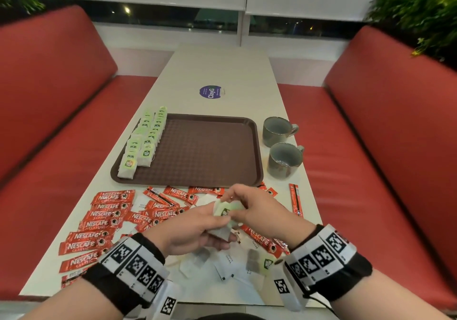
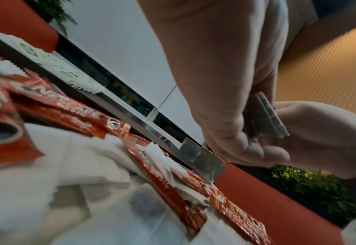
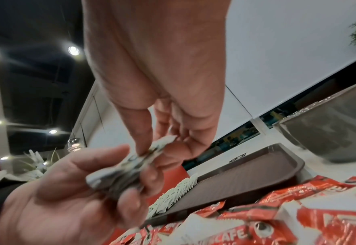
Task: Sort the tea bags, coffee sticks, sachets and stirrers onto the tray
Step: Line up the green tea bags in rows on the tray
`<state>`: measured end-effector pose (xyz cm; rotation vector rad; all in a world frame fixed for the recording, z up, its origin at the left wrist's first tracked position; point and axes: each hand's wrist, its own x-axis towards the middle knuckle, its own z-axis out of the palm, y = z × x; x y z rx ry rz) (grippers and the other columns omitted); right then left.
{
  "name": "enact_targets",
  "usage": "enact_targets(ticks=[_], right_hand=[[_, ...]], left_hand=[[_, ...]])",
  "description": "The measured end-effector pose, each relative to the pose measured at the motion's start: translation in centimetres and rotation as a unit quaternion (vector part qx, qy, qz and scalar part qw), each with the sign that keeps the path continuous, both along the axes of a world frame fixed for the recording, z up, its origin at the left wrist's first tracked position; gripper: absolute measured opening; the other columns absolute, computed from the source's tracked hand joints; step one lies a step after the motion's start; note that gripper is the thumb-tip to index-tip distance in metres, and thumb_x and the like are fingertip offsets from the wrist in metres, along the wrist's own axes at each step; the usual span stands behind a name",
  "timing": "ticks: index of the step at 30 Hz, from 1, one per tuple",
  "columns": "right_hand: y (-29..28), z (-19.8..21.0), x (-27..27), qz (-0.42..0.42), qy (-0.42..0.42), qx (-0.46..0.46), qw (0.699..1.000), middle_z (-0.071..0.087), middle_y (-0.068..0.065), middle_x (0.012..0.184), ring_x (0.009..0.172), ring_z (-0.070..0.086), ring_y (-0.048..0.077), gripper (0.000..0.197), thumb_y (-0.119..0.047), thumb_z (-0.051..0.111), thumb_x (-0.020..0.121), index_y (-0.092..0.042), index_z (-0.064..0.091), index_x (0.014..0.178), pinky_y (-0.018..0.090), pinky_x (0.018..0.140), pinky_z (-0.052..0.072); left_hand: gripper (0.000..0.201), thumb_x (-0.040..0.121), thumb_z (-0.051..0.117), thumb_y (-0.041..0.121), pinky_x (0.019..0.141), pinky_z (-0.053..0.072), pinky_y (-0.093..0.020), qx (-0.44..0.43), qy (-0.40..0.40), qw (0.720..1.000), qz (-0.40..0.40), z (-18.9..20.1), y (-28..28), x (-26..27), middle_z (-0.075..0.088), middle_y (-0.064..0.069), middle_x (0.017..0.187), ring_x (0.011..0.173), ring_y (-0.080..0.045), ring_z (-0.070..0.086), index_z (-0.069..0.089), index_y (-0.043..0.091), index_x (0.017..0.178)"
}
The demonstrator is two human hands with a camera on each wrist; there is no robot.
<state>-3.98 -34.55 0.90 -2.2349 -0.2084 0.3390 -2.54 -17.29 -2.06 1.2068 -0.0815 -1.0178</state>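
Tea bags, small green-tagged paper pouches [image 1: 226, 217]: both hands grip one bunch above the tabletop, left hand [image 1: 195, 230] cradling, right hand [image 1: 254, 208] pinching its top. Brown plastic tray [image 1: 205, 151] lies straight ahead; its green row sits far-left, nearer the left hand.

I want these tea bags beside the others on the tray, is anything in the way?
Nothing visible. Both hands, left hand and right hand, hold the tea bags above the table; the tray beside the rows lies bare.
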Motion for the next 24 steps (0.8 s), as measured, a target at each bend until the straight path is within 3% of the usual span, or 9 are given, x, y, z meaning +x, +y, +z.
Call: enact_targets(ticks=[3, 5, 9, 13, 16, 18, 21, 24], right_hand=[[0.7, -0.7, 0.3, -0.079, -0.074, -0.017, 0.994, 0.054, -0.009, 0.1, 0.072, 0.048, -0.001, 0.027, -0.023, 0.072, 0.08, -0.031, 0.053, 0.097, 0.01, 0.063, 0.036], [1.2, -1.1, 0.6, -0.108, -0.091, -0.02, 0.99, 0.054, -0.011, 0.088, 0.069, 0.047, 0.0, 0.024, -0.03, 0.075, 0.077, -0.029, 0.053, 0.085, 0.012, 0.059, 0.033], [3.5, -1.3, 1.3, -0.07, -0.049, 0.018, 0.996, 0.056, -0.013, 0.066, 0.058, 0.048, -0.001, 0.023, -0.038, 0.077, 0.075, -0.026, 0.058, 0.072, 0.014, 0.056, 0.037], [6.5, -1.2, 2.6, -0.073, -0.032, 0.049, 0.996, 0.061, -0.012, 0.071, 0.058, 0.051, -0.003, 0.015, -0.032, 0.077, 0.077, -0.024, 0.064, 0.074, 0.01, 0.055, 0.04], [8.5, -1.3, 3.7, -0.079, -0.017, 0.055, 0.995, 0.062, -0.011, 0.074, 0.061, 0.051, -0.004, 0.016, -0.025, 0.078, 0.076, -0.026, 0.063, 0.074, 0.008, 0.058, 0.04], [9.8, -1.5, 4.3, -0.075, 0.001, 0.069, 0.995, 0.06, -0.011, 0.071, 0.058, 0.05, -0.004, 0.019, -0.019, 0.08, 0.074, -0.024, 0.062, 0.073, 0.007, 0.055, 0.04], [11.6, -1.8, 5.2, -0.082, 0.025, 0.089, 0.992, 0.056, -0.011, 0.064, 0.054, 0.048, -0.001, 0.019, -0.014, 0.079, 0.075, -0.02, 0.062, 0.07, 0.01, 0.052, 0.039], [13.5, -2.0, 6.1, -0.104, 0.045, 0.127, 0.985, 0.056, -0.011, 0.057, 0.054, 0.051, 0.001, 0.019, -0.012, 0.079, 0.075, -0.018, 0.062, 0.068, 0.015, 0.054, 0.042]], left_hand=[[0.029, 0.095, 0.049, 0.005, 0.07, 0.055, -0.031, 0.005, -0.011, 0.997, 0.073, -0.2, 0.9, 0.4, 0.065, -0.011, 0.098, 0.085, -0.023, 0.066, 0.053, 0.007, 0.124], [0.028, 0.095, 0.048, 0.004, 0.071, 0.055, -0.032, 0.002, -0.023, 0.993, 0.115, -0.3, 1.6, 0.6, 0.066, -0.012, 0.102, 0.088, -0.023, 0.064, 0.056, 0.008, 0.122], [0.027, 0.095, 0.049, 0.002, 0.078, 0.054, -0.034, -0.003, -0.051, 0.988, 0.147, -0.3, 3.2, 0.9, 0.067, -0.011, 0.108, 0.092, -0.021, 0.064, 0.056, 0.011, 0.119], [0.033, 0.091, 0.055, 0.002, 0.079, 0.053, -0.031, 0.012, -0.071, 0.984, 0.166, -0.3, 5.3, 1.6, 0.067, -0.011, 0.109, 0.087, -0.016, 0.065, 0.053, 0.013, 0.122], [0.04, 0.088, 0.061, 0.003, 0.091, 0.052, -0.038, 0.031, -0.094, 0.982, 0.163, -0.1, 7.0, 2.1, 0.061, -0.019, 0.121, 0.101, -0.025, 0.062, 0.051, 0.015, 0.124], [0.043, 0.089, 0.057, -0.005, 0.095, 0.05, -0.04, 0.038, -0.102, 0.98, 0.164, 0.0, 8.0, 2.5, 0.061, -0.019, 0.119, 0.104, -0.025, 0.061, 0.049, 0.017, 0.125], [0.051, 0.089, 0.05, -0.013, 0.097, 0.05, -0.035, 0.031, -0.109, 0.981, 0.159, 0.2, 9.3, 3.1, 0.059, -0.015, 0.115, 0.105, -0.021, 0.06, 0.045, 0.019, 0.128], [0.06, 0.086, 0.046, -0.019, 0.09, 0.052, -0.029, 0.025, -0.099, 0.98, 0.169, 0.4, 10.8, 3.9, 0.058, -0.015, 0.114, 0.102, -0.02, 0.06, 0.043, 0.022, 0.13]])
